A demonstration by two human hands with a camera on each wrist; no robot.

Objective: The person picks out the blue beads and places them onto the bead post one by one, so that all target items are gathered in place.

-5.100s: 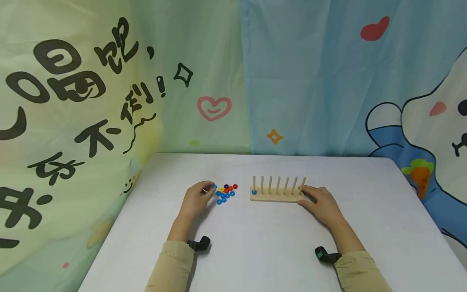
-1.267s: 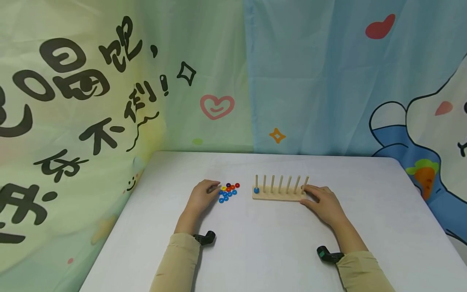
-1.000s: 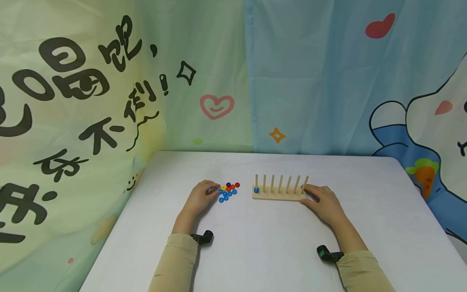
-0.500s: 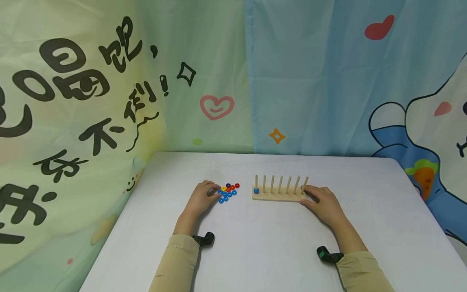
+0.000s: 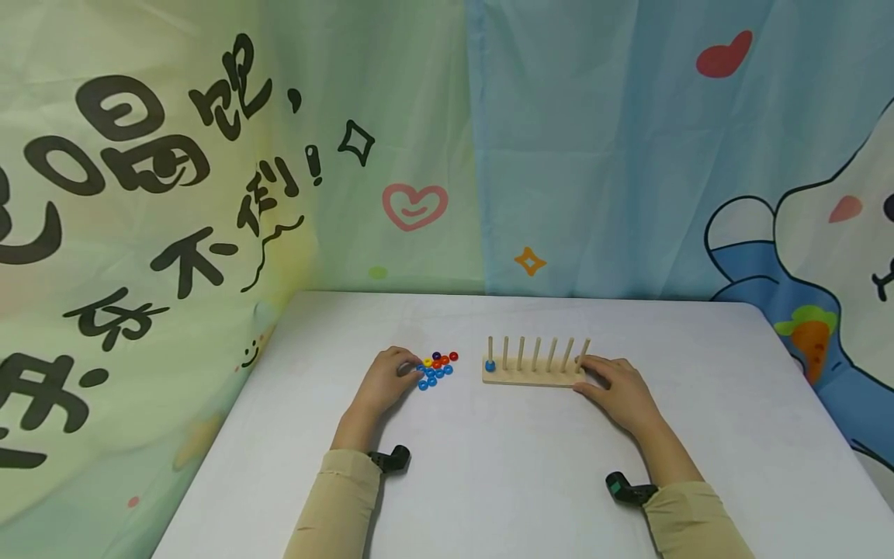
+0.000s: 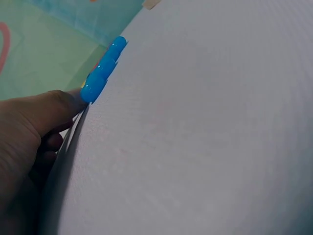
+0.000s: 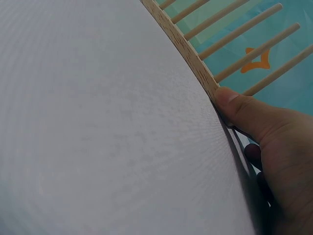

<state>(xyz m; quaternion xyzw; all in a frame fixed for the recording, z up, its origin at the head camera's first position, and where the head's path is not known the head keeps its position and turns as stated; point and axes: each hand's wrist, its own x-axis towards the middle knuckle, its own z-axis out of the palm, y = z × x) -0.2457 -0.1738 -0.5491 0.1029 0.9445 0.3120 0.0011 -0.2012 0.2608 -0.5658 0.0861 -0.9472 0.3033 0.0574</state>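
Observation:
At the left edge of a small cluster of blue beads (image 5: 439,373) lies my left hand (image 5: 379,382). Its thumb and index finger pinch the outermost blue bead (image 6: 93,90), thumb right against it in the left wrist view. Yellow, red, orange and dark purple beads (image 5: 445,360) lie just behind the blue ones. To the right stands a wooden peg board (image 5: 527,376) with a row of upright pegs. Blue beading (image 5: 490,366) sits low on its leftmost peg. My right hand (image 5: 618,390) grips the board's right end, thumb on the front edge in the right wrist view.
Everything lies on a white table (image 5: 489,481). Behind it hangs a printed blue-green curtain (image 5: 594,155), with a lettered yellow-green one (image 5: 140,326) at the left. Black wrist cameras (image 5: 393,460) are strapped at both cuffs.
Five seconds ago my left hand held a blue bead up beside the cluster. Lately its thumb has come in closer round the cluster's left edge. My right hand stays on the board.

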